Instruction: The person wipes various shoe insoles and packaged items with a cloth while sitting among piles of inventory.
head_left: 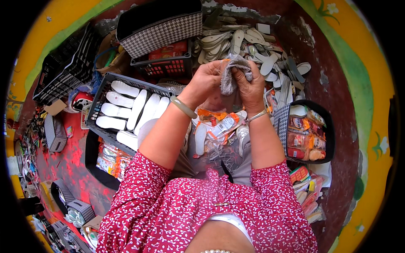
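My left hand and my right hand are raised together in front of me, pinching a grey, fuzzy cloth piece between them. The cloth is bent over at the top, and its exact kind is hard to make out. Both sets of fingers are closed on its edges. Below the hands, orange-and-clear plastic packets lie between my legs. A white insole rests beside these packets. Thin grey scraps are scattered nearer to me.
At left, a black plastic crate holds several white insoles. Loose insoles are heaped ahead, towards the right. A houndstooth bin of packets stands at right. Another houndstooth bin sits on a crate at the back.
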Demonstrator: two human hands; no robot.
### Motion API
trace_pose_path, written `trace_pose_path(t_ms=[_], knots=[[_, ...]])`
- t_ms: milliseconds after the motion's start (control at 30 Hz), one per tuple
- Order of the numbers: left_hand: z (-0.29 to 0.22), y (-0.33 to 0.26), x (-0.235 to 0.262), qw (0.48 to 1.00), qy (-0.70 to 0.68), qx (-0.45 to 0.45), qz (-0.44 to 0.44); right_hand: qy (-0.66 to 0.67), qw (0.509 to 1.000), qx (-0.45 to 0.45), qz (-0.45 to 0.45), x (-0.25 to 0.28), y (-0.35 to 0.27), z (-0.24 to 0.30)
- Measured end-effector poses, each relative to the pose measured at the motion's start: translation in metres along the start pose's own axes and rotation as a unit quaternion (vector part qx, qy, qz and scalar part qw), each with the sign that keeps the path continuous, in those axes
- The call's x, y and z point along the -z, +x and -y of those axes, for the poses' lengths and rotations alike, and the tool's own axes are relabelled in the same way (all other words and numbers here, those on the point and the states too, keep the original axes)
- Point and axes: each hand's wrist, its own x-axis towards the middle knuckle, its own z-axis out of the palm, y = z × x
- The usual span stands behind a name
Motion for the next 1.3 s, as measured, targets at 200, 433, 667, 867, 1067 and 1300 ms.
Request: trace_pose_path(t_ms=[200,433,667,867,1067,1300], knots=[[0.006,0.001,-0.001,1.000,-0.024,0.000,0.021,0.062,0.990,-0.079,-0.101,-0.007,-0.001,-0.005],[-0.009,0.001,0.010,0.989,-0.144,0.028,-0.019,0.357,0.899,-0.243,-0.067,0.009,0.018,-0.012],[0.012,0.004,0.015,0.993,-0.075,-0.054,-0.068,0.237,0.950,-0.198,0.052,-0.013,-0.006,-0.016],[0.005,0.002,0.013,0.980,-0.127,-0.076,-0.134,0.181,0.953,-0.208,0.121,-0.017,-0.002,-0.006],[-0.017,0.008,0.033,0.955,-0.191,-0.138,-0.180,0.150,0.941,-0.231,0.199,-0.017,-0.014,-0.009],[-0.028,0.007,0.042,0.956,-0.174,-0.161,-0.176,-0.035,0.977,-0.136,0.163,-0.008,-0.015,-0.007]])
